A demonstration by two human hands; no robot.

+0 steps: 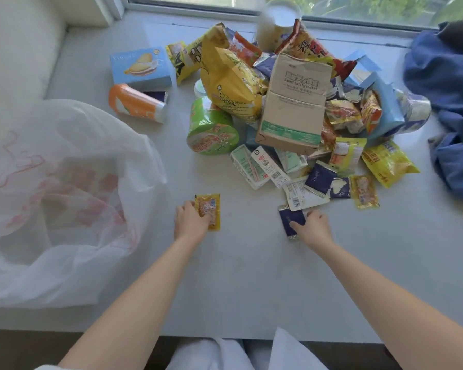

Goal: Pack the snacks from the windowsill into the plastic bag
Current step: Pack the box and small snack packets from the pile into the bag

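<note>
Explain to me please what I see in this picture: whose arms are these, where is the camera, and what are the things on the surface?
There is no machine here. A person wears one camera on the head, and it looks forward and down, so the two bare arms at the bottom are that person's own.

The pale surface is a windowsill under a window. On it lies a pile of snacks: bags, boxes, cups and small packets. At the left a white plastic bag stands open, ready for the snacks.

The left hand grips a small yellow packet. The right hand rests its fingers on a dark blue packet, which lies on the sill. At the right edge lies some blue cloth.
</note>
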